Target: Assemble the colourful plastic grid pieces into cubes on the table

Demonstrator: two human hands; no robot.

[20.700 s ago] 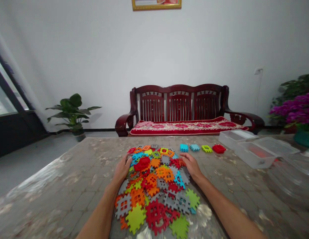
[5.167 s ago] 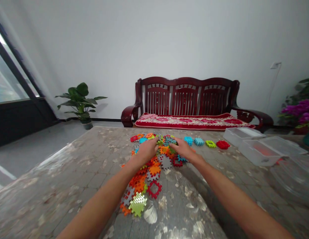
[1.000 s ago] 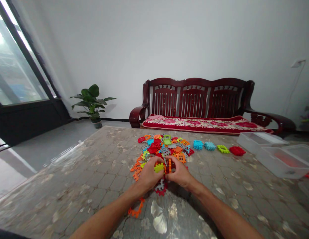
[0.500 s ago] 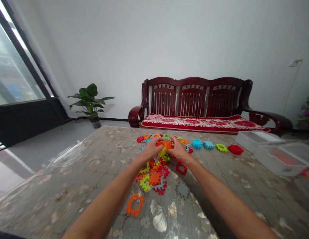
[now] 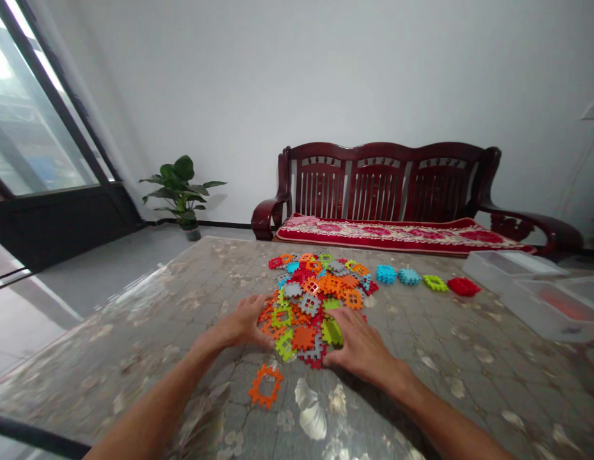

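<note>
Taking the middle of the pile of toothed pieces (image 5: 306,303) as the clock's centre, with 12 straight away from the person, the pile sits on the table (image 5: 167,319) between the two hands. The left hand (image 5: 251,322) is at about 8 o'clock, open and curved, thumb apart from the fingers at the edge pieces. The right hand (image 5: 359,342) is at about 4 o'clock, likewise spread; a tilted green piece (image 5: 332,332) shows between its thumb and fingers, with no clear pinch on it.

The work seems to be hemming in the pile's near end. To do it well, keep both palms low and press in evenly from 8 and 4, so that edge pieces slide inward rather than climb or flip; ease the green piece down flat. The loose orange frame (image 5: 255,395) lies alone at about 7 o'clock, outside both hands, and would need its own reach.

The pile's long axis runs roughly from 12 to 6, leaning slightly toward 1 and 7, with its narrower end toward the person. The single pieces in it face many ways. Well apart at about 2 o'clock, a row of small stacks, from the blue stack (image 5: 386,275) to the red stack (image 5: 464,287), runs outward.
</note>
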